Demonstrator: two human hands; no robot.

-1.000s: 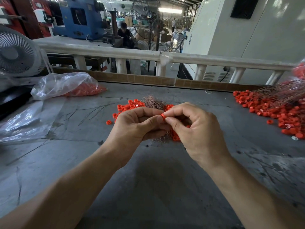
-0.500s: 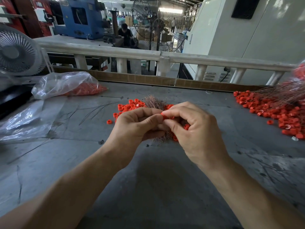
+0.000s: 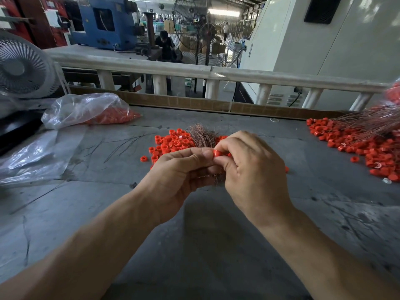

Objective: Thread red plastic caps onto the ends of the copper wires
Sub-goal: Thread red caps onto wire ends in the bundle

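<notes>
Both hands meet over the middle of the grey table (image 3: pixel 205 245). My right hand (image 3: pixel 253 176) pinches a small red cap (image 3: pixel 217 153) between thumb and forefinger. My left hand (image 3: pixel 177 176) has its fingers curled, the thumb tip touching the cap; it seems to hold thin copper wire, hidden between the fingers. A bundle of copper wires (image 3: pixel 202 136) fans up just behind the hands. Loose red caps (image 3: pixel 171 144) lie around that bundle.
A second heap of red caps (image 3: pixel 365 146) with long copper wires (image 3: pixel 368 124) lies at the right edge. A clear bag of caps (image 3: pixel 93 112) and flat plastic sheeting (image 3: pixel 30 156) sit at the left. A white fan (image 3: pixel 23 68) and railing (image 3: pixel 216 71) stand behind.
The hands stay together at the same spot. The pinched cap has shifted slightly between the fingertips.
</notes>
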